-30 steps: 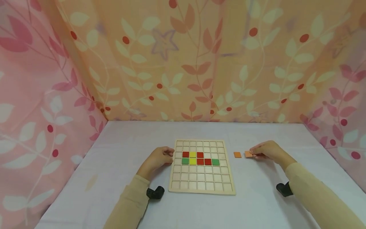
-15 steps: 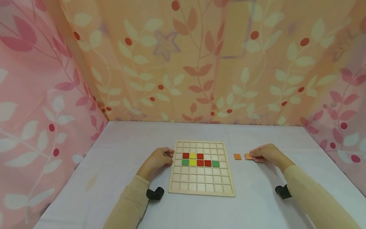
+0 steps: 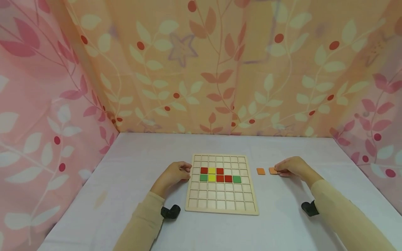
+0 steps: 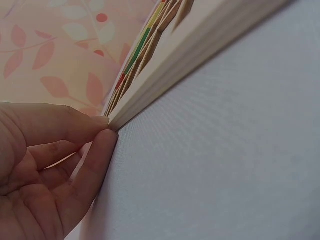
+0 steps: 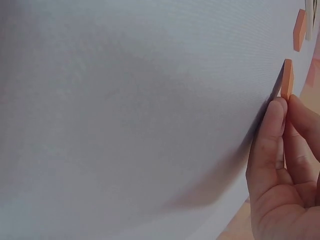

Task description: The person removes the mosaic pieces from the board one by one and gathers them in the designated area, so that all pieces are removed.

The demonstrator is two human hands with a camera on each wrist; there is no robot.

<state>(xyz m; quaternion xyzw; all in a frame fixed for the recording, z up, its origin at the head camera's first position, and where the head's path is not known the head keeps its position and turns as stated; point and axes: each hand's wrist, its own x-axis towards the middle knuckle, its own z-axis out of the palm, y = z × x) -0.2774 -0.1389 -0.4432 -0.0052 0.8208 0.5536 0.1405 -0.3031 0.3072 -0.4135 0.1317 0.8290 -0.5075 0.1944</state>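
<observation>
A square wooden grid board (image 3: 221,212) lies in the middle of the table in the head view. Two rows of red, yellow and green tiles (image 3: 220,178) fill some of its cells. My left hand (image 3: 172,176) is at the board's left edge, pinching it between thumb and fingertip; the left wrist view shows the thumb (image 4: 95,160) low against the side. Right of the board, my right hand (image 3: 295,168) pinches an orange square tile (image 5: 287,80) by its near end, close over the cloth. A second orange tile (image 3: 261,171) lies flat between it and the board.
White cloth (image 3: 144,150) covers the table. Floral curtains (image 3: 220,69) stand along the back and both sides. A black wrist device (image 3: 171,212) sits at the left sleeve, and another black device (image 3: 310,208) at the right sleeve.
The head view has shifted slightly. My right forearm has drifted a little to the left, with the orange tile still pinched in about the same place. The left hand stays at the board.
</observation>
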